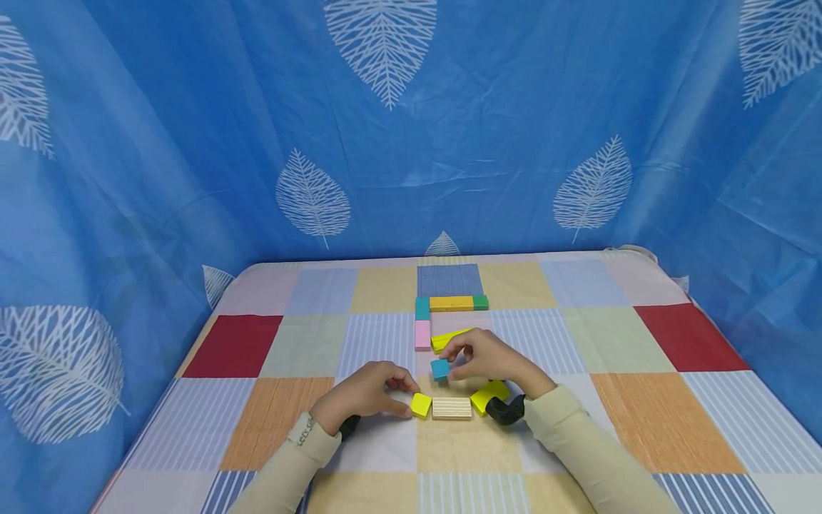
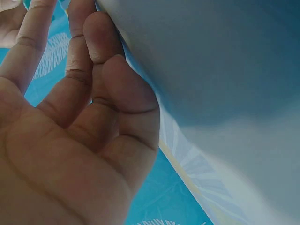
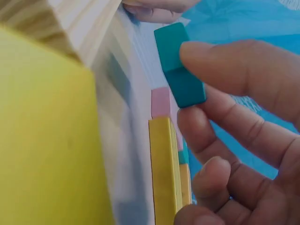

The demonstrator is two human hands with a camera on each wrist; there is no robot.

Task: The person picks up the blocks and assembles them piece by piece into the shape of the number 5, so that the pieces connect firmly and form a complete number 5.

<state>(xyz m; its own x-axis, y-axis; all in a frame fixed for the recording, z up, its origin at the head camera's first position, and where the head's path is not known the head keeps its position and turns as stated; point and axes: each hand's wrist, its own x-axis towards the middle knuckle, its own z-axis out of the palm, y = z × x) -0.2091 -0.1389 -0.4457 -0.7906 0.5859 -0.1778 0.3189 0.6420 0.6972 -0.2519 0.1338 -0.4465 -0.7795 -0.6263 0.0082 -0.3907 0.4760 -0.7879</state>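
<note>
My right hand (image 1: 491,357) pinches a small teal block (image 1: 439,370) between thumb and fingers. The right wrist view shows this teal block (image 3: 173,51) held at its end. My left hand (image 1: 369,391) has its thumb and index fingertip at a yellow cube (image 1: 421,405) on the cloth and appears to pinch it. A plain wooden block (image 1: 452,408) lies beside the cube. Right of that sits a yellow block (image 1: 489,394), partly behind the black wrist strap. In the left wrist view, the fingers (image 2: 103,75) are bent and the cube is out of sight.
Farther back, a pink block (image 1: 422,335), a teal block (image 1: 422,308), an orange block (image 1: 452,304) and a green block (image 1: 480,303) form a corner. Yellow blocks (image 1: 449,340) lie just behind the right hand. A patchwork cloth (image 1: 302,343) covers the table; a blue curtain (image 1: 481,143) hangs behind.
</note>
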